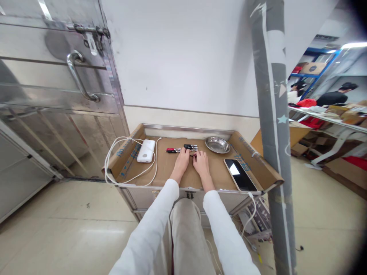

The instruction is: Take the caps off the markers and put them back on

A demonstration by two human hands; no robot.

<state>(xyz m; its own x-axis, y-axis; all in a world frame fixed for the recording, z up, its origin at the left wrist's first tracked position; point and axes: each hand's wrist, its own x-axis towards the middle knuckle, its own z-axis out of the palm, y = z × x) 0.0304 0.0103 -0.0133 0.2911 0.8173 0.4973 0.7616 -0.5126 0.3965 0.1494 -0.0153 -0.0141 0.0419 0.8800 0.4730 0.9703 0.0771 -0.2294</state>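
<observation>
Evidently, pens (173, 151) lie crosswise left of the metal dish (217, 145), left hand (182, 159) nearer than right hand (201, 164), both curled, hold unclear.

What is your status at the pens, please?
Left hand and right hand close together, grip unclear. Red and black pens beside the left hand. Metal dish to the right, apart.

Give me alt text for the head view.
Bare left hand and right hand close together over brown cardboard, near slim red and black pens. White rectangular power bank at left; round silver metal dish and black rectangular phone at right.
</observation>
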